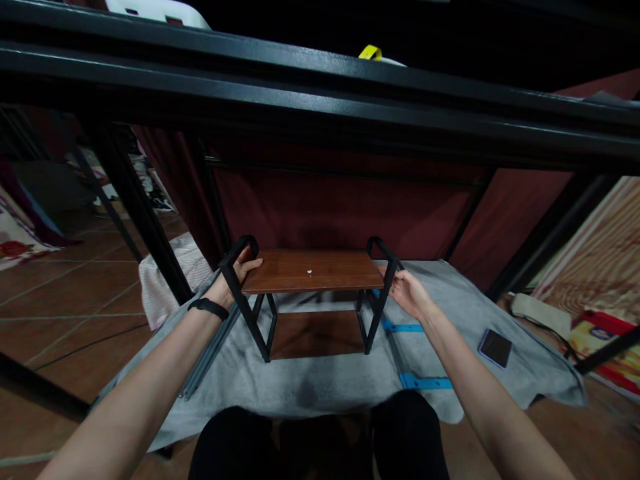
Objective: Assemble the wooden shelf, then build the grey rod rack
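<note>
A small two-tier shelf [280, 272] with brown wooden boards and black metal side frames stands upright on a grey cloth. At its left end, my left hand [245, 267] reaches through the side frame and grips the upper board's edge, thumb on top. My right hand [407, 291] is closed at the right end, by the black frame and the board's edge; its fingertips are partly hidden behind the frame. A small white mark [309, 272] shows on the upper board. The lower board [317, 333] sits between the frame legs.
A dark metal beam [320, 107] crosses above the shelf. On the grey cloth [450, 300] lie a phone [495, 349], a blue-and-grey frame piece [425, 383] at the right and grey tubes [205, 363] at the left. A red and yellow package [607, 347] is at far right.
</note>
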Tool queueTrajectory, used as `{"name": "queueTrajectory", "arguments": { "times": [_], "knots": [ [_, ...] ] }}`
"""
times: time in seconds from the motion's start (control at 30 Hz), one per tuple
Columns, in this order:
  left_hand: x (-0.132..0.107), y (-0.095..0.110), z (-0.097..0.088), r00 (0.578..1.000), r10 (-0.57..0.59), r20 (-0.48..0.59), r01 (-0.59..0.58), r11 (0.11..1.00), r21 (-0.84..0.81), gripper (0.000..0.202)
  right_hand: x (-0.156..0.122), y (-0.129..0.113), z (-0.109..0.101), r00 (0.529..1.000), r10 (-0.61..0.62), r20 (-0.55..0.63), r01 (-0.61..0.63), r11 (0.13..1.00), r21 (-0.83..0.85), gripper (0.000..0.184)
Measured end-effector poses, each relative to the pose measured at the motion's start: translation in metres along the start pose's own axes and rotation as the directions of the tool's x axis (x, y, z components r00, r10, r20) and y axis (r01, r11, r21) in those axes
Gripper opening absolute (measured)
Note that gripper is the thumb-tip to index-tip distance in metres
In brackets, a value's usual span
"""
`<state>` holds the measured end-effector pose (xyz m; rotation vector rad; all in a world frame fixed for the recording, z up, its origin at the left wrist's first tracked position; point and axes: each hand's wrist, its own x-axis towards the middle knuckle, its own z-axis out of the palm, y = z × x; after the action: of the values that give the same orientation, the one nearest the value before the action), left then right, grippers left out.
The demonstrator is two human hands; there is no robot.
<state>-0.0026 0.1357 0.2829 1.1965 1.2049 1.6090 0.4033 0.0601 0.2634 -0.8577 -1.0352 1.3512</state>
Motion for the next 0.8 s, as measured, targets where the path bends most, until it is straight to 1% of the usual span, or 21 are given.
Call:
{"name": "queueTrajectory", "arguments": {
  "times": [0.07, 0.1, 0.2, 0.3, 0.47, 0.57, 0.67, 0.73, 0.8],
  "knots": [
    [0.004, -0.003, 0.001, 0.999, 0.021, 0.041, -0.021, 1.000, -0.003, 0.059, 0.008, -0.002, 0.005, 0.999, -0.004, -0.053, 0.004, 1.000, -0.003, 0.027],
    [0.005, -0.005, 0.001, 0.997, 0.032, 0.064, -0.032, 0.999, 0.000, 0.059, 0.012, -0.002, 0.008, 0.997, -0.014, -0.070, 0.013, 1.000, -0.003, 0.028],
    [0.010, -0.010, 0.002, 0.996, 0.028, 0.080, -0.029, 0.999, 0.021, 0.059, 0.021, -0.001, 0.014, 0.997, -0.031, -0.077, 0.030, 0.999, -0.017, 0.035],
    [0.013, -0.015, 0.001, 0.994, 0.025, 0.106, -0.029, 0.999, 0.033, 0.061, 0.022, 0.000, 0.012, 0.998, -0.011, -0.070, 0.009, 0.999, -0.038, 0.039],
    [0.014, -0.019, 0.000, 0.997, 0.052, 0.052, -0.057, 0.994, 0.089, 0.065, 0.017, 0.000, 0.005, 0.999, 0.031, -0.028, -0.031, 0.999, -0.024, 0.040],
    [0.013, -0.020, 0.002, 0.997, 0.047, 0.056, -0.052, 0.993, 0.106, 0.062, 0.015, -0.001, 0.003, 0.998, 0.022, -0.050, -0.023, 1.000, -0.018, 0.041],
    [0.013, -0.019, 0.005, 0.996, 0.061, 0.062, -0.067, 0.992, 0.106, 0.057, 0.015, 0.000, 0.004, 0.997, 0.040, -0.068, -0.042, 0.999, -0.031, 0.041],
    [0.013, -0.017, 0.005, 0.995, 0.072, 0.070, -0.078, 0.992, 0.097, 0.055, 0.017, 0.001, 0.006, 0.996, 0.022, -0.088, -0.025, 0.999, -0.026, 0.040],
    [0.011, -0.014, 0.004, 0.997, 0.056, 0.051, -0.060, 0.996, 0.072, 0.052, 0.020, 0.003, 0.009, 0.993, -0.024, -0.116, 0.021, 1.000, -0.021, 0.040]
  ]
}}
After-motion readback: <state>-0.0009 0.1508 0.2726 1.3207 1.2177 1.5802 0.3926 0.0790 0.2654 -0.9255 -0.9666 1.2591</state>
